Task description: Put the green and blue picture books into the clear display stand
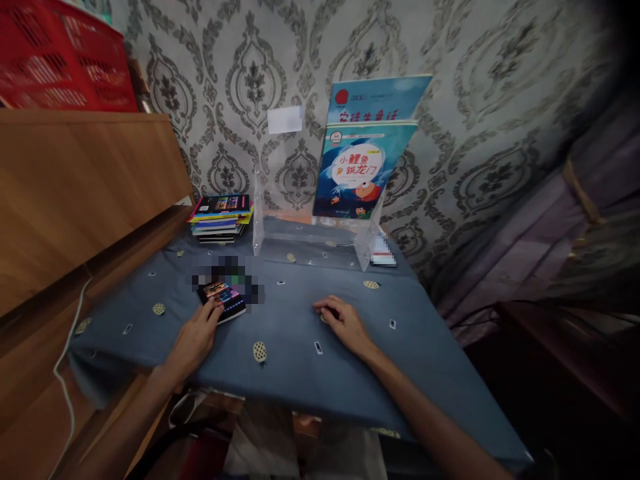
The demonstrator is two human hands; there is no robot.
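Observation:
My left hand (196,337) rests on the blue cloth with its fingertips on the near edge of a small dark book (223,299) that lies flat; the fingers are extended, not wrapped round it. My right hand (341,322) lies palm down on the cloth a little to the right, fingers loosely curled, holding nothing. Behind them a clear acrylic stand (310,250) holds two blue picture books (357,170) upright against the wall. A stack of books (220,219) lies at the back left of the table.
The table (310,373) is covered with a blue cloth. A wooden cabinet (75,193) stands at the left with a red crate (60,57) on top. A white cable (65,380) hangs at the left edge. Purple curtain at the right.

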